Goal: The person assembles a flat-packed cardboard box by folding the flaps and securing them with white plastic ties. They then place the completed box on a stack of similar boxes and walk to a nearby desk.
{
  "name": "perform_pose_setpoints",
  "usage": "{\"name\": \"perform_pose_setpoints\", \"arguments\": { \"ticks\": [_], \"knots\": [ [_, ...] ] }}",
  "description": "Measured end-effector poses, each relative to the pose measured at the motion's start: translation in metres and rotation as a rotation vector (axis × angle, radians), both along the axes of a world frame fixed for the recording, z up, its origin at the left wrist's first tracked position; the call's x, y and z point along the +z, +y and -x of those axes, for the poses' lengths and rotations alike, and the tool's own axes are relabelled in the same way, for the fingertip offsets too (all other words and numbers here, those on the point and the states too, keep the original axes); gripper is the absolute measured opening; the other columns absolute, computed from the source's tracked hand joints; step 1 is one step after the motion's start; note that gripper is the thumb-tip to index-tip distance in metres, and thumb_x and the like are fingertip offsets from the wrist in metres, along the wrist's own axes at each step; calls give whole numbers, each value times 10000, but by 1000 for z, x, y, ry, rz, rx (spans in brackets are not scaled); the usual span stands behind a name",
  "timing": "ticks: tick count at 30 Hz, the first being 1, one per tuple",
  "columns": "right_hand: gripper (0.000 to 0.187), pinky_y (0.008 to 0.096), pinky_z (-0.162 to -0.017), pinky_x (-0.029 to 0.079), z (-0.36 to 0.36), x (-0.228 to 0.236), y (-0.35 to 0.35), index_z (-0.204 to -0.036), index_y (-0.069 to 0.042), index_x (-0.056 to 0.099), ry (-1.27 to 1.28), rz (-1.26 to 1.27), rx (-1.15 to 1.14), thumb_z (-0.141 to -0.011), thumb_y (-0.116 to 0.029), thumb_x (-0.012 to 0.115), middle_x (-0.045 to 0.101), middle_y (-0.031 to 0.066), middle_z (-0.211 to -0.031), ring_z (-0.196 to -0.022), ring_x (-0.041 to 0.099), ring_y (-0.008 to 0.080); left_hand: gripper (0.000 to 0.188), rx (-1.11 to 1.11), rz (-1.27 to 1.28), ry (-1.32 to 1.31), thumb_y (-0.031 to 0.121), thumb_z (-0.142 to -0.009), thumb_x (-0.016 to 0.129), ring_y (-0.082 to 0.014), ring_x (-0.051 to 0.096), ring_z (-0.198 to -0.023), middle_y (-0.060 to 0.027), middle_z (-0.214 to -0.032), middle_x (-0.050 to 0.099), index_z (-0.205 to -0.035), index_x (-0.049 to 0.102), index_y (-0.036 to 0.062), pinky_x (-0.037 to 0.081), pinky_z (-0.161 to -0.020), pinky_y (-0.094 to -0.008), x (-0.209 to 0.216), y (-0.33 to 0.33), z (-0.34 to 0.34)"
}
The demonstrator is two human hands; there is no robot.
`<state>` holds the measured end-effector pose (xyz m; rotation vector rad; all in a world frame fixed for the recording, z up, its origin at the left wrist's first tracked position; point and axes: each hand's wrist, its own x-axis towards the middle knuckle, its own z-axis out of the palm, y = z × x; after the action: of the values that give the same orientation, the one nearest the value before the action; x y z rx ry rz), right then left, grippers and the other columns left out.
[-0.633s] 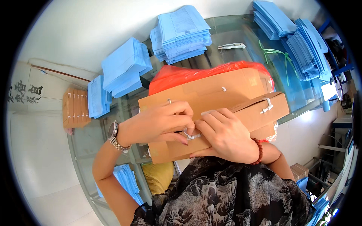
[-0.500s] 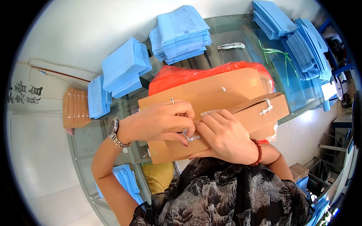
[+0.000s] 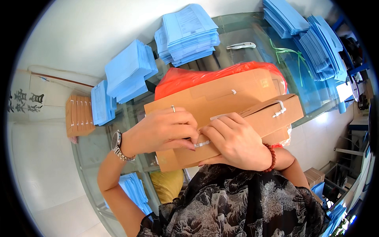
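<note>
A narrow brown cardboard file box (image 3: pixel 272 112) lies slantwise in front of me, with a white fastener at either end of its spine. My right hand (image 3: pixel 233 140) wraps over its middle, thumb beneath and fingers on the top edge. My left hand (image 3: pixel 169 130) is closed in a pinch at the near-left white fastener (image 3: pixel 202 143), its fingertips touching the strap, partly hidden by the fingers. The right-hand white fastener (image 3: pixel 279 110) is looped over the edge. Under the box lies more flat brown cardboard (image 3: pixel 221 89) with a small white tab, resting on red plastic wrapping (image 3: pixel 177 81).
On the glass-topped table (image 3: pixel 237 29) stand stacks of blue folders (image 3: pixel 189 35), with more blue folders (image 3: pixel 323 47) at the far right. A white utility knife (image 3: pixel 241 46) and green string (image 3: pixel 290 51) lie behind the wrapping. Upright brown boxes (image 3: pixel 79 114) stand far left; a yellow bag (image 3: pixel 167 183) sits below.
My left hand has drawn slightly left and its fingers have closed further at the fastener, whose raised strap now looks lower. My right hand keeps its grip on the box.
</note>
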<state>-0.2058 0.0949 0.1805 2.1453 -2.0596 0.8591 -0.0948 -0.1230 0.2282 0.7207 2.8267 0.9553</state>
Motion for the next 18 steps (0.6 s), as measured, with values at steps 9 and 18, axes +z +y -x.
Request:
{"name": "perform_pose_setpoints", "arguments": {
  "ticks": [9, 18],
  "knots": [
    [566, 327, -795, 443, -1, -5, -1, -922, -36, 595, -4, 6, 8, -718, -539, 756, 544, 63, -840, -834, 578, 225, 164, 129, -65, -85, 232, -849, 748, -224, 598, -918, -12, -963, 600, -930, 651, 128, 490, -795, -347, -13, 4, -12],
    [590, 352, -852, 470, -7, -9, 5, -1034, -18, 601, 67, 17, 9, -783, -542, 704, 592, 74, -926, -880, 606, 247, 1270, 435, -781, -42, 427, -539, 984, -302, 512, -1307, -196, -1402, 513, -1515, 278, 22, 407, -1094, -447, -92, 31, -75]
  ]
}}
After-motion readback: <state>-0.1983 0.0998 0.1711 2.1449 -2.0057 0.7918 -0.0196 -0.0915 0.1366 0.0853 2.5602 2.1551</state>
